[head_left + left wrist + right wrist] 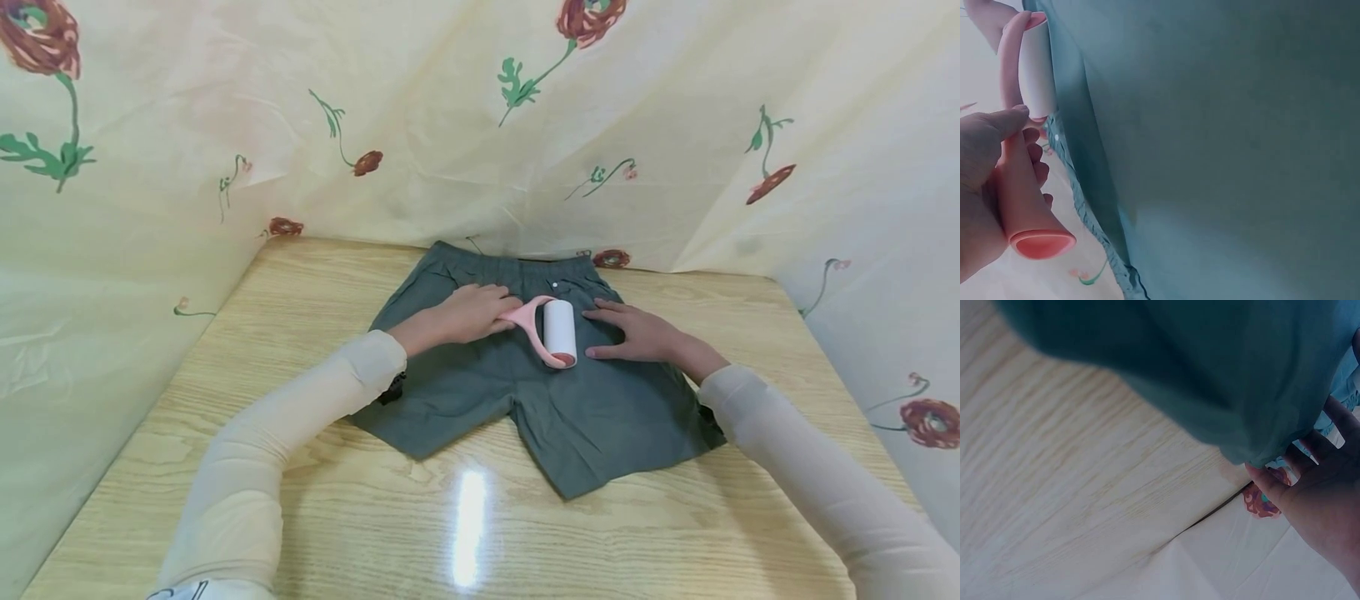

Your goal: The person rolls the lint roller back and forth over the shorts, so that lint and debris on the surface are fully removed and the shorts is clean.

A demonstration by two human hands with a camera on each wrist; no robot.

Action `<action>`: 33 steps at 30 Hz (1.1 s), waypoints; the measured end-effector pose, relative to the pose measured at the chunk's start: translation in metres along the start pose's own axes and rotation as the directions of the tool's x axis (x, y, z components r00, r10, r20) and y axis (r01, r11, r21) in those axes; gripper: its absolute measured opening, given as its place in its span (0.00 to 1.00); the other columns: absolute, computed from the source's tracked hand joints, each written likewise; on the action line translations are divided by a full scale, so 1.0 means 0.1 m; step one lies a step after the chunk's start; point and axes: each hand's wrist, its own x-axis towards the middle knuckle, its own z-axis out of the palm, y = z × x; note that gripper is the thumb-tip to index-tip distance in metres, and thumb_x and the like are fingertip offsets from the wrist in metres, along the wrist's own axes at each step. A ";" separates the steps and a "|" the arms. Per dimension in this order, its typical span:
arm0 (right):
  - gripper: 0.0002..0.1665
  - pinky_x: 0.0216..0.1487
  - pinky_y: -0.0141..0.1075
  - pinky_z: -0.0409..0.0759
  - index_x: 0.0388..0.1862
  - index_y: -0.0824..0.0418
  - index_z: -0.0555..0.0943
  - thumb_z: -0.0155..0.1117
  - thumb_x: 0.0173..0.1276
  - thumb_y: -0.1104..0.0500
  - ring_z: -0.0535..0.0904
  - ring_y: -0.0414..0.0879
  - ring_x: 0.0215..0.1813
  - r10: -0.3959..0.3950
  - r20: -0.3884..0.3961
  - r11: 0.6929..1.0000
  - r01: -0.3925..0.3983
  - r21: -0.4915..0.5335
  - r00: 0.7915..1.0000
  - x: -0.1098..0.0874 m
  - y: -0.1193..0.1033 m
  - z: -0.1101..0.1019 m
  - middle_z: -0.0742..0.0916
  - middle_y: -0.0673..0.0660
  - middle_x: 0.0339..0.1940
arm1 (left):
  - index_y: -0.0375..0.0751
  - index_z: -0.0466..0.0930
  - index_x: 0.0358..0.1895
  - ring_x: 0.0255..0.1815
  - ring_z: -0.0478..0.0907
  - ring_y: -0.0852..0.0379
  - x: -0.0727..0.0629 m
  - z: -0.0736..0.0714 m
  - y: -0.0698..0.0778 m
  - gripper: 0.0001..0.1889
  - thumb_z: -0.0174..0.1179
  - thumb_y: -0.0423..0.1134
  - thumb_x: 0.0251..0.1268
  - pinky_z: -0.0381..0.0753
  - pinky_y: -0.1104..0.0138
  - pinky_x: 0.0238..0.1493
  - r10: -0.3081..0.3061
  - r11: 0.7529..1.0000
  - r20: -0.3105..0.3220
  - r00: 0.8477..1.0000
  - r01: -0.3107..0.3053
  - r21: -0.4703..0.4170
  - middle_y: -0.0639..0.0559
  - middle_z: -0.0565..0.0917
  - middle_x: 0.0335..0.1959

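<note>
A pair of dark grey-green shorts (465, 383) lies spread on the table, waistband toward the back. My left hand (471, 313) grips the pink handle of a lint roller (558, 333), as the left wrist view also shows, with fingers and thumb wrapped round the handle (1025, 194). The white roll (1036, 69) rests on the upper right part of the shorts in the head view. To the right of the roll, my right hand (637, 332) lies on the shorts with its fingers spread. In the right wrist view the fingers of the right hand (1322, 481) touch the cloth.
The table (360, 525) has a light wood-grain top with a bright light reflection near the front. A cream cloth with red flowers (420, 125) hangs behind it and along both sides. The shorts' waistband lies close to that back cloth.
</note>
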 end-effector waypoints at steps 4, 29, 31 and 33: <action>0.49 0.73 0.68 0.59 0.78 0.59 0.67 0.67 0.68 0.35 0.54 0.73 0.80 -0.003 -0.003 1.000 0.003 0.001 1.000 0.00 0.00 -0.01 0.60 0.71 0.82 | 0.47 0.78 0.64 0.49 0.80 0.49 -0.02 -0.01 -0.01 0.18 0.52 0.50 0.81 0.79 0.56 0.47 0.003 0.999 0.009 1.000 -0.003 -0.032 0.45 0.81 0.49; 0.48 0.74 0.67 0.57 0.78 0.60 0.67 0.67 0.69 0.37 0.53 0.72 0.81 -0.010 -0.006 1.000 0.010 0.004 1.000 0.00 0.01 0.02 0.60 0.71 0.82 | 0.48 0.80 0.54 0.39 0.76 0.50 -0.38 0.01 -0.28 0.11 0.58 0.47 0.77 0.68 0.60 0.38 -0.040 0.990 0.023 0.999 0.043 -0.136 0.47 0.79 0.39; 0.48 0.75 0.67 0.57 0.78 0.60 0.66 0.66 0.69 0.36 0.53 0.72 0.81 -0.009 -0.005 1.000 0.009 0.005 1.000 0.00 0.01 0.03 0.59 0.71 0.82 | 0.48 0.80 0.53 0.40 0.76 0.50 -0.41 0.00 -0.31 0.11 0.58 0.46 0.77 0.69 0.59 0.39 -0.044 0.987 0.029 0.999 0.048 -0.153 0.47 0.80 0.38; 0.48 0.75 0.67 0.57 0.79 0.60 0.66 0.66 0.69 0.36 0.53 0.72 0.81 -0.008 -0.002 1.000 0.008 0.005 1.000 0.00 0.00 0.04 0.59 0.71 0.82 | 0.48 0.80 0.52 0.41 0.77 0.50 -0.44 -0.01 -0.33 0.10 0.58 0.46 0.77 0.70 0.59 0.40 -0.045 0.985 0.034 0.998 0.050 -0.163 0.48 0.80 0.38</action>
